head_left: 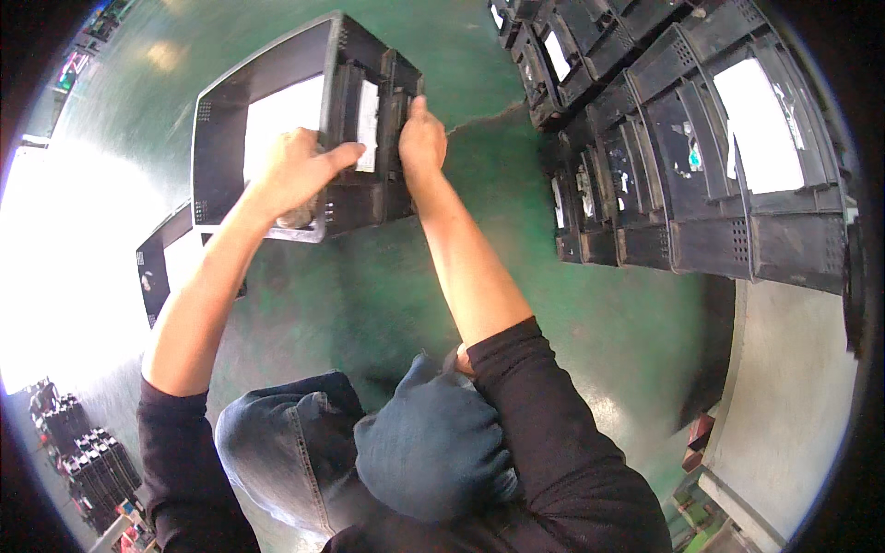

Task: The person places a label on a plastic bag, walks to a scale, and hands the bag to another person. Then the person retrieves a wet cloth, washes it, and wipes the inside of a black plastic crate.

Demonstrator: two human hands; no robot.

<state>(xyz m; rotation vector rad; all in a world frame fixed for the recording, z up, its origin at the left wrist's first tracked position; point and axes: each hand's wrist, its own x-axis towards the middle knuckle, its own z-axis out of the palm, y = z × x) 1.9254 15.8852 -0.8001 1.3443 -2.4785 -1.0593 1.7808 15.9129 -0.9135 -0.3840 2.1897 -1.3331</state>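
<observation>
Between my hands is a black plastic crate (355, 207), tilted so that its hollow side faces left. A white sheet (286, 106) shows inside it, and a white label (367, 124) is on its outer side. My left hand (293, 173) is closed over the near part of the rim, its thumb stretched across the outer side. Just under that hand is a small brownish thing (297, 217) that I cannot make out. My right hand (422, 143) grips the ribbed right end of the crate, its fingertips partly hidden behind it.
Another black crate (157, 276) stands on the green floor (369, 295), partly behind my left forearm. Stacked black crates (673, 147) rise at the right, above a pale panel (784, 396). Dark racked items (97, 461) stand at lower left. Strong glare washes out the left side.
</observation>
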